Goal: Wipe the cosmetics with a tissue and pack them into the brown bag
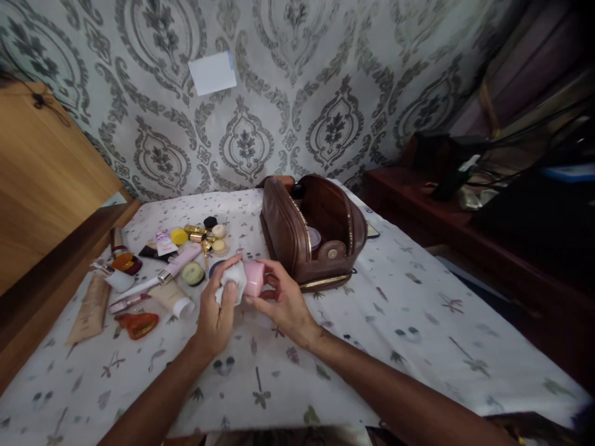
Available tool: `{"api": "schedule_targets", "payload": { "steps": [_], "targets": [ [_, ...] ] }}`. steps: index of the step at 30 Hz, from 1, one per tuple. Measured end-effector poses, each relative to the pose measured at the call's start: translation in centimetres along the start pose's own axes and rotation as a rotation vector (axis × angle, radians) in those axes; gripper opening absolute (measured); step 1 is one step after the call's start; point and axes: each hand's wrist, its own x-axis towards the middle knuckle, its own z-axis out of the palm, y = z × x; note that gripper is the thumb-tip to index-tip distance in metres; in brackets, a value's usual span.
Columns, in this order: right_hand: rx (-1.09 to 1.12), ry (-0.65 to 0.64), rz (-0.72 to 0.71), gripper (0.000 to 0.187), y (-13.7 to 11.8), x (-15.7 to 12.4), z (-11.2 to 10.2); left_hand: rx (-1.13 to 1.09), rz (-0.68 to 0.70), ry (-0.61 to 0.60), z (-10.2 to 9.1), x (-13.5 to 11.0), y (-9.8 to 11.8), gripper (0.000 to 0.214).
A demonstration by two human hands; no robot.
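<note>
My left hand (218,310) is closed around a crumpled white cloth (232,284), thumb on top. The cloth, which may be a tissue, presses against one end of a small pink jar (253,277). From the other side, the fingers of my right hand (290,303) grip the jar. Both hands are just above the table, in front of a brown leather toiletry bag (288,229). The bag is unzipped, with a round lilac-edged container (314,238) inside. Partly behind my left hand lies a dark blue round item (215,267).
Left of my hands lie several cosmetics: a green-lidded jar (193,273), a cream tube (171,298), a beige tube (90,306), an orange bottle (138,324) and a yellow lid (179,236). A patterned cloth (372,347) covers the table. Dark red furniture (418,217) with cables stands right.
</note>
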Motion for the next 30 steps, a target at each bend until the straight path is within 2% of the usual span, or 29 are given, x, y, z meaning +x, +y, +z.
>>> {"api": "schedule_targets", "payload": {
  "steps": [3,5,8,11,13,17,19,24,26,30],
  "targets": [
    [-0.067,0.032,0.0,0.057,0.0,0.0,-0.1,0.101,0.183,-0.068,0.4,-0.5,-0.7,0.038],
    [-0.075,0.025,-0.007,0.055,0.1,0.0,-0.1,0.151,0.216,-0.099,0.6,-0.5,-1.0,0.038],
    [-0.03,-0.043,-0.031,0.061,0.1,-0.1,0.0,0.161,0.166,-0.098,0.6,-0.3,-1.0,0.036],
    [0.036,-0.111,-0.044,0.062,-0.2,-0.1,0.1,0.097,0.112,-0.044,0.3,-0.1,-0.8,0.035],
    [0.068,-0.111,0.001,0.062,-0.3,-0.1,0.1,0.062,0.141,-0.022,0.1,-0.1,-0.8,0.036],
    [0.078,-0.087,0.095,0.059,-0.2,-0.1,0.1,0.11,0.223,-0.073,0.1,-0.2,-0.9,0.037],
    [0.109,-0.106,0.128,0.056,-0.1,-0.1,0.1,0.135,0.193,-0.087,0.1,-0.1,-0.9,0.034],
    [0.231,-0.218,0.122,0.074,-0.1,-0.2,0.2,0.076,0.102,-0.055,-0.4,0.4,-0.7,0.03],
    [0.26,-0.245,0.126,0.073,-0.3,-0.1,0.2,0.032,0.075,-0.034,-0.7,0.6,-0.6,0.031],
    [0.285,-0.233,0.205,0.066,-0.8,0.0,0.1,0.001,0.16,-0.051,-0.9,0.4,-0.5,0.037]
  ]
}}
